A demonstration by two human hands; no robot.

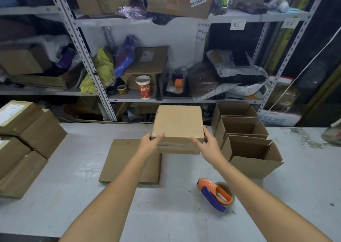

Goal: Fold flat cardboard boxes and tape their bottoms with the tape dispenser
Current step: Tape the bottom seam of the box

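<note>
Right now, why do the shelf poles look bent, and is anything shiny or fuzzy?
Head view: the wide lens bends the shelf poles outward near the edges; light glares off the tape on the top-shelf box; the held box looks slightly soft, while the tape dispenser looks sharp.

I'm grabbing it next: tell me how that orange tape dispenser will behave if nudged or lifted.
The tape dispenser seems to lie on its side on the table, so it probably won't roll. Its plastic handle looks rigid, likely lifting stiffly. The loose tape end may stick.
</note>
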